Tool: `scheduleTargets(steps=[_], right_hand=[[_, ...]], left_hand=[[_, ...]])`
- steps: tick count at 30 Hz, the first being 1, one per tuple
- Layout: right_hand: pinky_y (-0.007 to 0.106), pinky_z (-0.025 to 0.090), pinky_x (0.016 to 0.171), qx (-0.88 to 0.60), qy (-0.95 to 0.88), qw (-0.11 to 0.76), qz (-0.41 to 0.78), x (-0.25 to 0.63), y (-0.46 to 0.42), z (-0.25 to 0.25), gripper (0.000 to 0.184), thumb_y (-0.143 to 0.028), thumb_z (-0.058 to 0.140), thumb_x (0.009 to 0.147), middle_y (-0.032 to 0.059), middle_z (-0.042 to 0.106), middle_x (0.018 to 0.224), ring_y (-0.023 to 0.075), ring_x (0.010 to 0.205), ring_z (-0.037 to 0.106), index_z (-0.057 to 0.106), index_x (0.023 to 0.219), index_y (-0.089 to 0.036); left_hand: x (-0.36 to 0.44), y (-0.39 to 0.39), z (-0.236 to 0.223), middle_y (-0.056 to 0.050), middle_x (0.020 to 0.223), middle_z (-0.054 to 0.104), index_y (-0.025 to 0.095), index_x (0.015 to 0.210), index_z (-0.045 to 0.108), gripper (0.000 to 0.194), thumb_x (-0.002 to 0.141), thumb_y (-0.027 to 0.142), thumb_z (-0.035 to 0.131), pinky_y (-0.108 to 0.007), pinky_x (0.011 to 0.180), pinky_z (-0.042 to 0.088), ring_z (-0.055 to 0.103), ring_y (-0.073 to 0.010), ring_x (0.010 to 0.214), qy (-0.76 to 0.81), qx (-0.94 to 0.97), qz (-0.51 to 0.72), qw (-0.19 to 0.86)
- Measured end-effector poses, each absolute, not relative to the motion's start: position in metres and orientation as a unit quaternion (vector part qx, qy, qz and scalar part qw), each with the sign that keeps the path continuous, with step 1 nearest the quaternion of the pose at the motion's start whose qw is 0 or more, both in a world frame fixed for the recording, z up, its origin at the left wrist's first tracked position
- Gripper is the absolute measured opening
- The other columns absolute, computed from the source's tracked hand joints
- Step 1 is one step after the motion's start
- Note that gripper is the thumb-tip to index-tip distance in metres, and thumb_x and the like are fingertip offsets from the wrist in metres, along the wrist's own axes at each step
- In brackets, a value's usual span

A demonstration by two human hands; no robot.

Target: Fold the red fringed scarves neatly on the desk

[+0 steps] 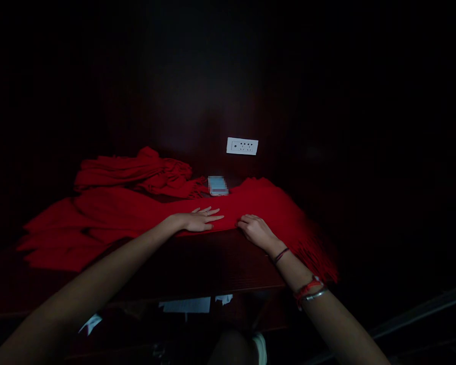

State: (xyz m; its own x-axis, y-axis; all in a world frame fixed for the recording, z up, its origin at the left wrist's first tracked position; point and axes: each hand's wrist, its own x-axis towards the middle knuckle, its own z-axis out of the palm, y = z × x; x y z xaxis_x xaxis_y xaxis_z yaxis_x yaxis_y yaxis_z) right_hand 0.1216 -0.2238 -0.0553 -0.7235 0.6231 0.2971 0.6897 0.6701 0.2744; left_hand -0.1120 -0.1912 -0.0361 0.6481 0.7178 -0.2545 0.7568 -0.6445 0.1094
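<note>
A red fringed scarf (137, 210) lies spread across the dark wooden desk (228, 263), its tassels hanging toward the right. My left hand (199, 219) rests flat on the scarf's middle, fingers spread. Just to the right, my right hand (256, 230) has its fingers curled together at the scarf's near edge, seemingly pinching the cloth. Behind the scarf, on the left, sits a second bunched red scarf (133, 172) with a tasselled end.
A small pale blurred-out object (217, 185) lies behind the scarf. A white socket panel (242, 146) is on the back wall. Under the desk's front edge, white papers (188, 304) show on a lower level. The surroundings are very dark.
</note>
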Motion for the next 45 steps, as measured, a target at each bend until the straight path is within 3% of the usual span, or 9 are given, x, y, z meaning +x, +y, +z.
scheduleTargets(steps=[4, 9, 12, 15, 17, 22, 28, 38, 45], right_hand=[[0.025, 0.035, 0.075, -0.349, -0.915, 0.104, -0.175, 0.123, -0.223, -0.056, 0.022, -0.016, 0.037, 0.082, 0.0048, 0.055, 0.083, 0.0137, 0.077, 0.048, 0.059, 0.086, -0.016], [0.026, 0.035, 0.079, -0.342, -0.919, 0.114, -0.159, 0.124, -0.222, -0.055, 0.021, -0.014, 0.042, 0.077, 0.0046, 0.055, 0.084, 0.0141, 0.08, 0.048, 0.06, 0.087, -0.016], [0.026, 0.035, 0.08, -0.343, -0.919, 0.12, -0.153, 0.124, -0.222, -0.055, 0.02, -0.014, 0.043, 0.076, 0.0046, 0.055, 0.083, 0.0139, 0.08, 0.048, 0.06, 0.087, -0.016], [0.025, 0.036, 0.079, -0.346, -0.918, 0.12, -0.149, 0.123, -0.223, -0.055, 0.02, -0.014, 0.043, 0.076, 0.0048, 0.055, 0.081, 0.0133, 0.078, 0.048, 0.061, 0.086, -0.015], [0.024, 0.036, 0.078, -0.349, -0.917, 0.121, -0.148, 0.123, -0.224, -0.055, 0.021, -0.014, 0.043, 0.076, 0.0048, 0.054, 0.081, 0.0131, 0.078, 0.048, 0.061, 0.086, -0.015], [0.023, 0.037, 0.074, -0.358, -0.914, 0.116, -0.152, 0.124, -0.225, -0.058, 0.021, -0.015, 0.042, 0.077, 0.0044, 0.054, 0.079, 0.0131, 0.075, 0.048, 0.06, 0.086, -0.016], [0.024, 0.036, 0.075, -0.358, -0.913, 0.111, -0.16, 0.123, -0.225, -0.058, 0.021, -0.015, 0.042, 0.077, 0.0046, 0.054, 0.079, 0.0138, 0.076, 0.047, 0.06, 0.087, -0.016], [0.024, 0.036, 0.075, -0.369, -0.91, 0.105, -0.158, 0.123, -0.226, -0.058, 0.019, -0.016, 0.042, 0.077, 0.005, 0.054, 0.079, 0.0135, 0.075, 0.048, 0.061, 0.082, -0.016], [0.024, 0.035, 0.075, -0.369, -0.912, 0.099, -0.148, 0.123, -0.226, -0.058, 0.02, -0.016, 0.042, 0.077, 0.005, 0.054, 0.081, 0.0134, 0.078, 0.047, 0.06, 0.085, -0.016]], left_hand=[[-0.124, -0.201, -0.036, 0.001, 0.139, 0.001, 0.035, 0.129, 0.01, 0.05, 0.082, 0.035, 0.026, -0.05, 0.096, 0.008, 0.0, -0.0254, 0.125, 0.465, 0.873, -0.107, 0.101], [-0.133, -0.215, -0.027, -0.003, 0.138, 0.005, 0.031, 0.13, 0.016, 0.054, 0.078, 0.031, 0.034, -0.052, 0.095, 0.012, 0.002, -0.0282, 0.124, 0.543, 0.824, -0.138, 0.087], [-0.125, -0.215, -0.023, -0.002, 0.138, 0.006, 0.028, 0.129, 0.023, 0.056, 0.075, 0.021, 0.038, -0.046, 0.098, 0.014, 0.004, -0.0249, 0.125, 0.497, 0.858, -0.114, 0.066], [-0.103, -0.2, -0.027, -0.001, 0.138, 0.01, 0.023, 0.128, 0.025, 0.051, 0.078, 0.016, 0.031, -0.036, 0.1, 0.015, 0.008, -0.0182, 0.125, 0.403, 0.913, -0.045, 0.051], [-0.085, -0.187, -0.033, -0.003, 0.138, 0.011, 0.02, 0.13, 0.022, 0.047, 0.083, 0.022, 0.026, -0.033, 0.101, 0.015, 0.008, -0.0165, 0.125, 0.349, 0.936, -0.011, 0.052], [-0.077, -0.163, -0.049, -0.002, 0.138, 0.011, 0.024, 0.13, 0.017, 0.048, 0.086, 0.04, 0.02, -0.04, 0.1, 0.012, 0.006, -0.0193, 0.125, 0.319, 0.944, -0.034, 0.079], [-0.119, -0.154, -0.049, -0.004, 0.138, 0.009, 0.023, 0.131, 0.015, 0.047, 0.086, 0.038, 0.017, -0.04, 0.1, 0.012, 0.007, -0.0187, 0.125, 0.397, 0.915, -0.039, 0.056], [-0.036, -0.139, -0.049, -0.006, 0.138, 0.01, 0.014, 0.131, 0.015, 0.05, 0.086, 0.034, 0.016, -0.035, 0.101, 0.012, 0.006, -0.0163, 0.125, 0.301, 0.952, -0.02, 0.052], [-0.052, -0.119, -0.054, -0.007, 0.138, 0.009, 0.015, 0.131, 0.013, 0.054, 0.085, 0.042, 0.017, -0.036, 0.101, 0.013, 0.008, -0.0177, 0.125, 0.344, 0.937, -0.02, 0.064]])
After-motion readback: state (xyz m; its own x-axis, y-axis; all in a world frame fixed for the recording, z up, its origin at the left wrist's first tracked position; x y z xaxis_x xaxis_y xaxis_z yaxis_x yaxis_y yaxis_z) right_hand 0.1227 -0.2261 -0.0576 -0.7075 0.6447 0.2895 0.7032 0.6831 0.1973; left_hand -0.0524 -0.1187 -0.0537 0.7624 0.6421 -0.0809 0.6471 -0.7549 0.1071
